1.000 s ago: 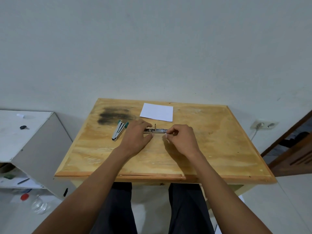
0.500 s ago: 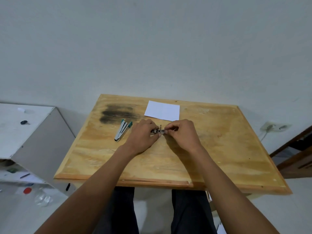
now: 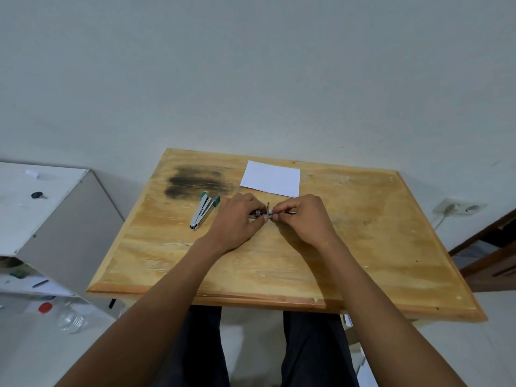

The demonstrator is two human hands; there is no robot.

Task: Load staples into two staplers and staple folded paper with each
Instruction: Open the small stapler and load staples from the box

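Observation:
A small dark metal stapler (image 3: pixel 261 213) lies on the wooden table (image 3: pixel 363 247), mostly hidden by my fingers. My left hand (image 3: pixel 237 219) grips its left end. My right hand (image 3: pixel 304 219) pinches its right part, fingertips nearly meeting the left hand's; a thin metal piece sticks up between them. A second stapler (image 3: pixel 203 210), silver with green ends, lies open-jawed to the left, untouched. A white folded paper (image 3: pixel 270 178) rests flat just beyond my hands.
A dark scorch mark (image 3: pixel 195 178) stains the table's far left. A white cabinet (image 3: pixel 42 205) stands to the left with small items on top and a plastic bottle (image 3: pixel 68 319) on the floor. A wall socket (image 3: pixel 458 206) is at right.
My right hand has slid left along the dark stapler until its fingertips nearly touch the left hand's. The visible length of stapler between the hands has shrunk. The view shifted slightly.

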